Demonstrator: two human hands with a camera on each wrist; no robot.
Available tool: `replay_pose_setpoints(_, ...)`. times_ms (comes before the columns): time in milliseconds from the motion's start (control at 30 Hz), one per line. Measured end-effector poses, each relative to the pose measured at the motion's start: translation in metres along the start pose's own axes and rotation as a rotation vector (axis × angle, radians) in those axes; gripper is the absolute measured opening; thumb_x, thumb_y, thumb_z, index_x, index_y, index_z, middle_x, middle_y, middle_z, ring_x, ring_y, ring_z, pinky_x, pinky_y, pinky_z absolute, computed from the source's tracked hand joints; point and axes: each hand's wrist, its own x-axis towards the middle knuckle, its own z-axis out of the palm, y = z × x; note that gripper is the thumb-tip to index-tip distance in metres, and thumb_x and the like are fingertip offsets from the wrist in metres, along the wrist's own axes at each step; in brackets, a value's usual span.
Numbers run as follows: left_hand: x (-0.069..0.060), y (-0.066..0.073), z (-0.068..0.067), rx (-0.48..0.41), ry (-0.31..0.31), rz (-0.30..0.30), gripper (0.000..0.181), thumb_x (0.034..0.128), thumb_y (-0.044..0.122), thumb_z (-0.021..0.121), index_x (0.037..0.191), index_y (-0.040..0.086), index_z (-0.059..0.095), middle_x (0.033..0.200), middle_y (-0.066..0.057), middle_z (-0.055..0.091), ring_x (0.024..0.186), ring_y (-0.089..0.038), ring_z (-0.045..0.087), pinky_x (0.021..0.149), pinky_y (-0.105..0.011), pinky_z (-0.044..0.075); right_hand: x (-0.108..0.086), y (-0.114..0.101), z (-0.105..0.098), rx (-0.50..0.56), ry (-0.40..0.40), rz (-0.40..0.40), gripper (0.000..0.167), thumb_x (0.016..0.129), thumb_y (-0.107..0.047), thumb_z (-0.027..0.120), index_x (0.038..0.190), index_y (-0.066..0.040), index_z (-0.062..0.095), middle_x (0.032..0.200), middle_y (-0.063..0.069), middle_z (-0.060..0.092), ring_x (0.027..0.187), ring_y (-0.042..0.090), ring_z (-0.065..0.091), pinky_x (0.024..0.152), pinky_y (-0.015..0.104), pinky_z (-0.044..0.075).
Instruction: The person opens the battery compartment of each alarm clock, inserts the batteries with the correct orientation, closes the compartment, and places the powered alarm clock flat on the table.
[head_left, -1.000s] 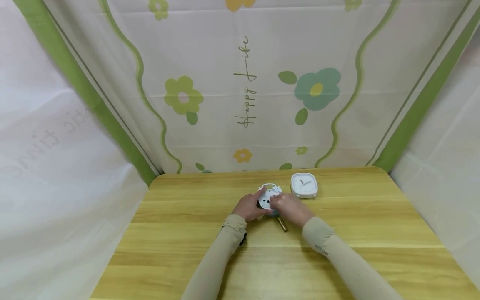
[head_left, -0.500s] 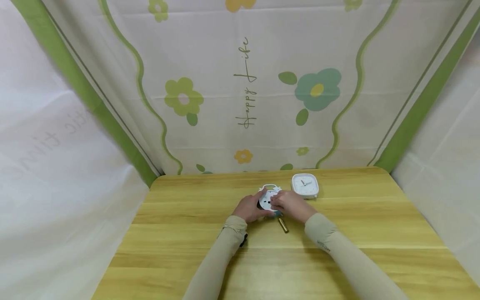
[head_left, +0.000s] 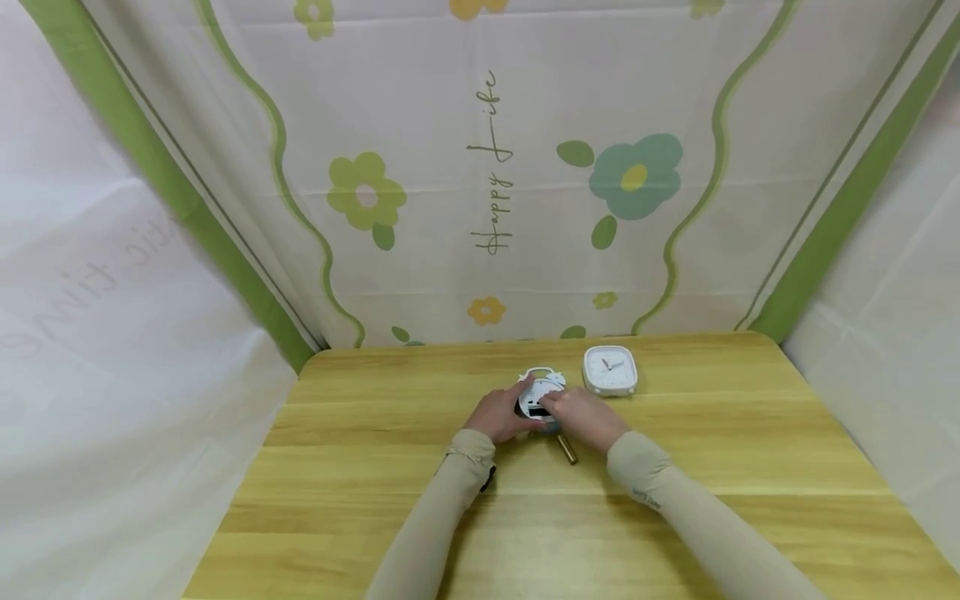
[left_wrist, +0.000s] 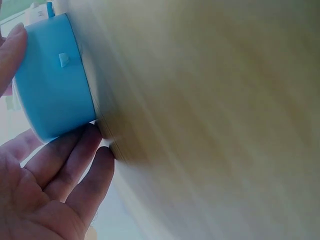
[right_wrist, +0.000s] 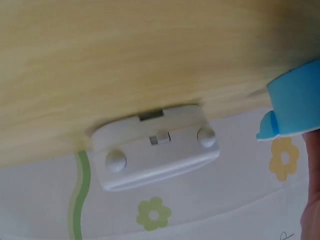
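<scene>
A round twin-bell alarm clock point(head_left: 534, 390), blue-cased with a white back, lies face down on the table. My left hand point(head_left: 501, 413) grips its rim, thumb and fingers on opposite sides; the left wrist view shows the blue side point(left_wrist: 55, 80) between them. At the clock's back, my right hand point(head_left: 588, 417) has curled fingers at the battery cover, which they mostly hide. A dark battery compartment point(head_left: 537, 412) shows beside the fingertips. Just in front of the clock lies a gold-coloured battery point(head_left: 567, 450). In the right wrist view, only part of the right hand shows.
A white square alarm clock point(head_left: 610, 370) rests at the back, right of the blue one, face up. Its side with two round feet point(right_wrist: 155, 147) fills the right wrist view's middle. Behind the wooden table point(head_left: 360, 483) hangs a flower-printed curtain point(head_left: 420, 275).
The dark compartment in the clock's white back has come into view as the battery cover came off under my right fingers. My left hand keeps its grip in place.
</scene>
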Motion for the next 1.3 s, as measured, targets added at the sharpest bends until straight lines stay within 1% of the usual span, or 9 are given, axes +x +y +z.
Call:
replay_pose_setpoints(100,0.000,0.000,0.000,-0.002,-0.004,-0.004,0.095,0.0868,0.059,0.077,0.164,0.026,0.033,0.128,-0.017,0.070,0.104,-0.026,0.067,0.094,-0.038,0.054,0.001,0.002,-0.002,0.066,-0.006,0.031,0.017,0.083,-0.003,0.082,0.094,-0.012,0.073,0.094,0.004,0.077,0.073,0.020,0.072,0.061,0.033,0.059)
replay_pose_setpoints(233,-0.001,0.001,-0.001,0.004,-0.001,-0.004,0.095,0.0876,0.059,0.076,0.164,0.026,0.031,0.133,-0.018,0.068,0.113,-0.028,0.067,0.101,-0.040,0.053,-0.001,0.004,-0.004,0.155,0.041,0.024,0.017,0.081,-0.004,0.085,0.087,-0.014,0.072,0.092,0.002,0.077,0.075,0.019,0.073,0.063,0.033,0.059)
replay_pose_setpoints(467,-0.003,0.004,0.000,0.009,-0.002,-0.005,0.095,0.0868,0.060,0.076,0.164,0.026,0.032,0.127,-0.016,0.071,0.105,-0.025,0.067,0.097,-0.039,0.054,-0.003,0.005,-0.002,0.173,0.059,0.020,0.017,0.078,-0.005,0.088,0.086,-0.011,0.074,0.084,0.001,0.073,0.070,0.017,0.070,0.062,0.030,0.058)
replay_pose_setpoints(667,-0.002,0.004,0.000,0.008,0.001,-0.003,0.096,0.0866,0.061,0.076,0.164,0.026,0.031,0.125,-0.016,0.071,0.102,-0.023,0.067,0.094,-0.037,0.054,-0.004,0.005,-0.002,0.258,0.061,0.101,0.005,0.088,-0.012,0.083,0.091,-0.012,0.079,0.091,0.000,0.076,0.080,0.016,0.073,0.072,0.033,0.061)
replay_pose_setpoints(800,-0.003,0.001,0.002,0.017,-0.003,-0.012,0.097,0.0862,0.063,0.075,0.165,0.027,0.031,0.122,-0.015,0.071,0.091,-0.019,0.063,0.085,-0.032,0.052,0.000,0.002,-0.002,0.282,0.060,0.149,0.008,0.087,-0.021,0.085,0.088,-0.016,0.080,0.089,-0.004,0.075,0.079,0.013,0.070,0.070,0.032,0.059)
replay_pose_setpoints(967,-0.002,-0.002,0.005,-0.002,0.008,-0.010,0.098,0.0846,0.063,0.076,0.164,0.027,0.033,0.115,-0.013,0.073,0.084,-0.016,0.058,0.080,-0.031,0.050,0.005,-0.003,0.000,0.240,0.063,0.168,0.008,0.084,-0.018,0.087,0.084,-0.017,0.079,0.086,-0.005,0.075,0.080,0.015,0.069,0.068,0.034,0.059)
replay_pose_setpoints(1133,-0.002,-0.003,0.006,0.011,0.022,0.005,0.096,0.0854,0.062,0.077,0.163,0.026,0.034,0.110,-0.013,0.074,0.084,-0.017,0.061,0.082,-0.033,0.052,0.009,-0.008,0.000,0.066,0.067,0.110,0.015,0.083,-0.019,0.086,0.082,-0.013,0.073,0.082,-0.001,0.073,0.074,0.018,0.069,0.059,0.035,0.057)
replay_pose_setpoints(1233,-0.002,-0.003,0.005,0.013,0.024,0.014,0.093,0.0877,0.060,0.075,0.163,0.026,0.034,0.114,-0.013,0.074,0.091,-0.020,0.066,0.087,-0.035,0.054,0.011,-0.009,0.001,0.029,0.053,0.153,0.017,0.083,-0.020,0.084,0.084,-0.010,0.070,0.082,0.002,0.070,0.073,0.019,0.067,0.057,0.036,0.056)
replay_pose_setpoints(1300,-0.002,-0.003,0.005,0.003,0.022,0.015,0.092,0.0888,0.059,0.075,0.164,0.026,0.034,0.121,-0.014,0.073,0.098,-0.022,0.067,0.091,-0.036,0.054,0.011,-0.009,0.001,0.058,0.042,0.203,0.016,0.083,-0.018,0.081,0.084,-0.010,0.068,0.082,0.003,0.069,0.075,0.020,0.066,0.059,0.037,0.056)
